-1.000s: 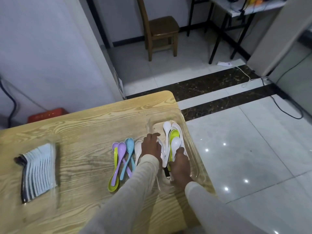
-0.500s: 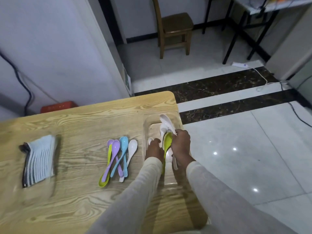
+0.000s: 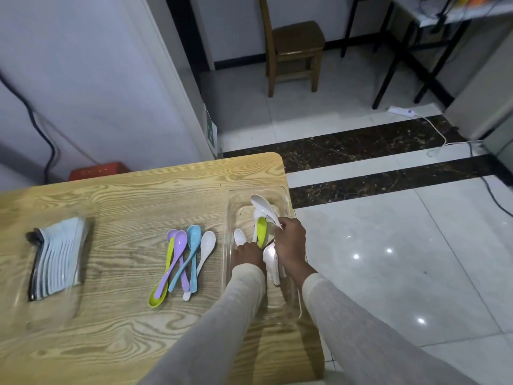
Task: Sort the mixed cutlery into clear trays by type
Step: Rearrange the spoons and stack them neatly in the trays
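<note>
I am starting at the far left of the table [image 3: 116, 195], where a pile of pale blue cutlery [image 3: 57, 259] with dark ends is lying. I cannot tell what kind it is. A see-through tray seems to be sitting around it, but it is too faint for me to be sure. In the middle, some loose spoons [image 3: 183, 259] in purple, blue, green and white are lying on the wood, just beside the clear tray [image 3: 228, 218] at the right edge of the table. I think I am doing the spoon step, and it is not done, because those loose spoons are waiting outside the tray. My left hand [image 3: 248, 254] is reaching down into the tray with its fingers bent over the spoons there, next to a small white spoon [image 3: 239, 237]. I cannot tell if it is holding anything. A green spoon [image 3: 261, 234] is lying between my two hands. My right hand [image 3: 290, 243] is over the tray too, and its fingers are curling round the handle of a big white spoon [image 3: 263, 207], whose bowl is pointing to the far end. Next, I think I need to lay this spoon down flat with the others, then reach left for the loose ones.
</note>
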